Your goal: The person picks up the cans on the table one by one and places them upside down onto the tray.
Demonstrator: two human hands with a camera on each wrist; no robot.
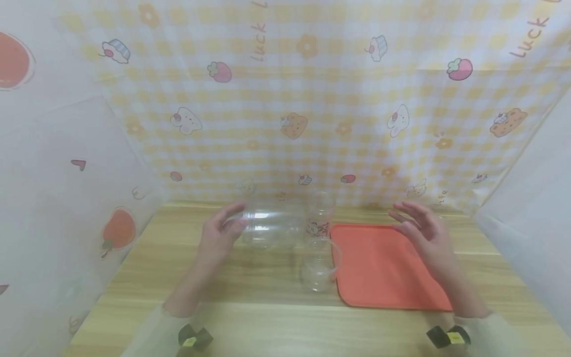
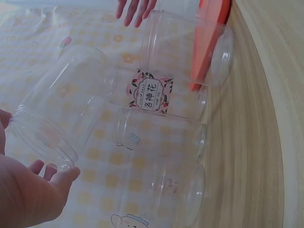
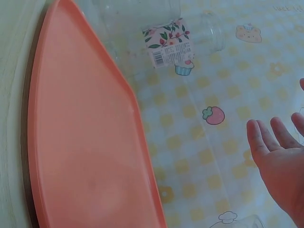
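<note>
my hands well apart | left hand [image 1: 218,235] pinches jar [image 1: 274,223] sideways by the rim, probably the easiest grab on something that wide | it's left of labelled jar [image 1: 318,228] and tray [image 1: 374,270] | right hand [image 1: 428,235] loose, holding nothing, guess one's enough

Jar [image 2: 61,102] in left grip [image 1: 223,230]; other jars [image 1: 318,228] on desk [image 1: 250,317], between grips; tray [image 1: 374,267] below right grip [image 1: 426,233].

Head cam wide, looking forward-down over tabletop [image 1: 250,322]. Wrist cams nearer, rolled sideways; both catch labelled jar [image 2: 152,92] (red tray [image 3: 90,133] too).
</note>
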